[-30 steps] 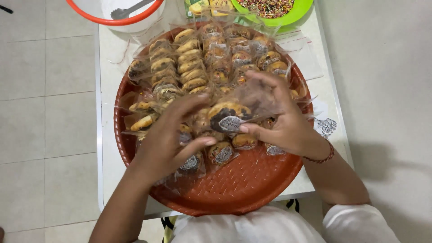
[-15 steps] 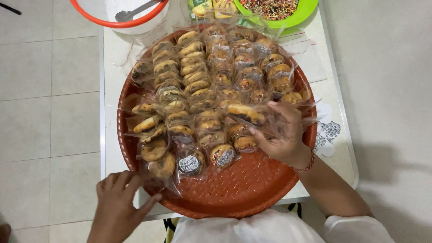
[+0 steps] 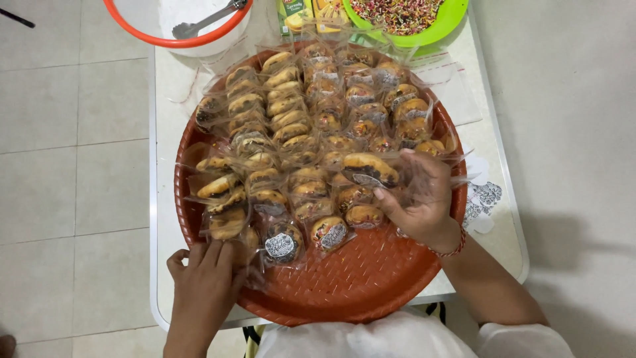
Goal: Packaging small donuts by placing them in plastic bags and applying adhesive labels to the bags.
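A round red-brown tray (image 3: 344,285) lies on a white table and holds several rows of buns wrapped in clear plastic. My right hand (image 3: 419,199) is over the tray's right side, fingers closed on one wrapped bun (image 3: 368,170) held just above the rows. My left hand (image 3: 207,272) rests on the tray's near-left rim, fingers touching the clear wrap of the nearest wrapped buns (image 3: 228,225). Two wrapped buns with round labels (image 3: 281,244) lie at the front of the rows.
At the table's far edge stand a white bowl with an orange rim and a metal spoon (image 3: 179,26), a yellow-green carton (image 3: 311,13) and a green plate of coloured sprinkles (image 3: 404,16). Round stickers (image 3: 487,195) lie right of the tray. Tiled floor surrounds the white table (image 3: 165,132).
My left hand has drawn back from the middle of the tray to its near-left rim. My right hand stays on the right, still holding a wrapped bun.
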